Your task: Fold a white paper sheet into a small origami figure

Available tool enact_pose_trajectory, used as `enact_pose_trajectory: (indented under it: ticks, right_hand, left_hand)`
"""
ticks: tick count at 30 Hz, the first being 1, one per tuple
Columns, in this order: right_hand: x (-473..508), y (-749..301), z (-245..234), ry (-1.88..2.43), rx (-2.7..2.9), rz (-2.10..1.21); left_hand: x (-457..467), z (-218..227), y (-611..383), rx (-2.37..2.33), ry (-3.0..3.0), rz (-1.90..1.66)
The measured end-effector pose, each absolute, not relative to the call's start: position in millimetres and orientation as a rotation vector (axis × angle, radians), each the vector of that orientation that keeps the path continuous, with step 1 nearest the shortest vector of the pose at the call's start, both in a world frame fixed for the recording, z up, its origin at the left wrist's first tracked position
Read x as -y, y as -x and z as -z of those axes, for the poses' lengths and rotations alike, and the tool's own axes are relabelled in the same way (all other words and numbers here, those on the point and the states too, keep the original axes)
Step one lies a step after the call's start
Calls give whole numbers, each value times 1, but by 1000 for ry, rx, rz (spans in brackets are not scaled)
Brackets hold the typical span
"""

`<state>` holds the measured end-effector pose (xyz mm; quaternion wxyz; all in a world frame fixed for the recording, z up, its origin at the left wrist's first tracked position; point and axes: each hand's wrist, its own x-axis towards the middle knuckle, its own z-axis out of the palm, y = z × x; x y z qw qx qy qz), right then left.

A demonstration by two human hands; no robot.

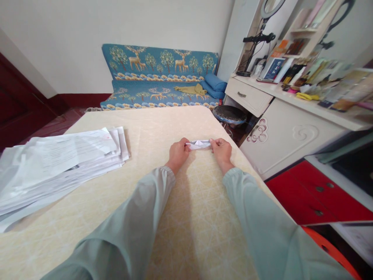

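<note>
Head view, left hand (178, 152), right hand (221, 151) pinching folded paper (198, 144) (boat-like), cream tablecloth (151, 124)

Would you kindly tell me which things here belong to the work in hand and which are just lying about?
In use: left hand, right hand, folded white paper.

Lying about: stack of papers, blue cushion, yellow cloth, round stool.

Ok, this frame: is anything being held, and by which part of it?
Yes, a folded white paper is held at its two ends, the left end by the left hand, the right end by the right hand.
</note>
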<state>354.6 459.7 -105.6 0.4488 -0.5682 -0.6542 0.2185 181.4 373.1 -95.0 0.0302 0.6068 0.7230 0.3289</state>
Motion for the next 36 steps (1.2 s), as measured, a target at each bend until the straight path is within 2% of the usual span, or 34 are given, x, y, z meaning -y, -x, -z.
enact_pose_trajectory:
  ticks: [7,23,30,36]
  right_hand:
    - [-460,-352,106,1430,1695,-475]
    - [-458,-354,109,1322,1710,-523]
    - [-464,-355,115,1264,1532,-553]
    - [-466,-359,118,1272,1377,-552]
  left_hand:
    - [-372,93,-188,-2291,-1936,-939]
    - [-368,95,-188,-2113,-2082,-970]
    - [-377,108,-184,-1858,-1872,-1392]
    - [-382,115,-176,-1921,-1434,-1565]
